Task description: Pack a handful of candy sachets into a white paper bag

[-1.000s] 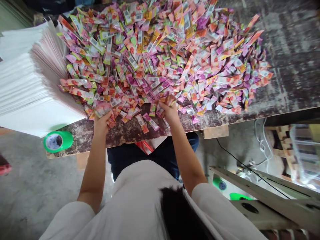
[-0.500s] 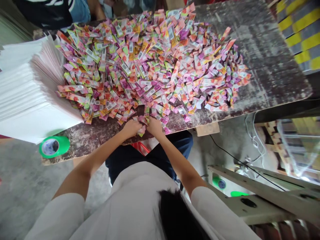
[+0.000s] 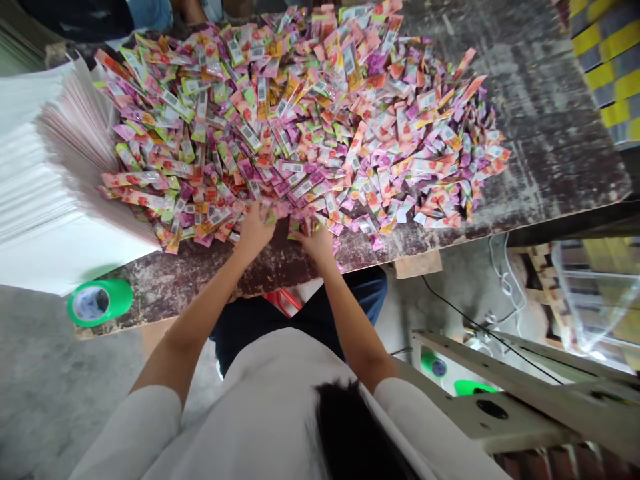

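Note:
A wide heap of small wrapped packets [image 3: 300,133], pink, orange, purple and green with barcodes on some, covers much of the worn dark table [image 3: 540,133]. At the heap's near edge, my left hand [image 3: 255,232] has its fingers curled around a few packets, slightly blurred. To its right, my right hand [image 3: 319,245] holds packets between thumb and fingers, also at the near edge. A strip of bare tabletop lies between the two hands. Exactly how many packets each hand holds is hidden.
A tall stack of white paper or bags [image 3: 45,180] stands at the left, against the heap. Near it a green tape roll [image 3: 100,302] lies at the table corner. Another person's arm shows at top left. A metal frame [image 3: 500,373] and cables are at lower right.
My hands were close together over packets near the table edge. They have moved apart and forward to the heap, the left one up and leftward. The view has shifted slightly.

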Available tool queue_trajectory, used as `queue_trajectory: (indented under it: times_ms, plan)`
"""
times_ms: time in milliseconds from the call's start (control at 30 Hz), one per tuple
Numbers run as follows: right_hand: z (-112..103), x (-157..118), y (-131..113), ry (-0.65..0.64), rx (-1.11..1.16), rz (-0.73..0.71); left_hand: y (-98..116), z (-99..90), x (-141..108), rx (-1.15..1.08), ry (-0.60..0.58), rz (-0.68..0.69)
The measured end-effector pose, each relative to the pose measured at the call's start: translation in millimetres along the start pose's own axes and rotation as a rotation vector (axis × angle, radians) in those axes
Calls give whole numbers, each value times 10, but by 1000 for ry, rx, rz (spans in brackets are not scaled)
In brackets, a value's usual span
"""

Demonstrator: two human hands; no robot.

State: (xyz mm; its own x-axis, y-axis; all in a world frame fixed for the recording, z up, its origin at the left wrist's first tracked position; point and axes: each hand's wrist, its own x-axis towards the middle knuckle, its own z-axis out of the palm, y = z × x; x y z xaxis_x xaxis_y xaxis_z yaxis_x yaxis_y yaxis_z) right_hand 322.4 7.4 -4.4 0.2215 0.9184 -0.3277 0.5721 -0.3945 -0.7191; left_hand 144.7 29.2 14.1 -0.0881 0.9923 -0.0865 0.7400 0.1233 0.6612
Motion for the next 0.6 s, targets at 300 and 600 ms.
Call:
queue_trajectory:
  times_ms: [300,600]
  plan:
    - [42,40,-214,-126,-408,47,281,107,218,455,-258,105]
    - [-312,-395,452,-399,459,45,-190,-362,-573,-813,-223,-669]
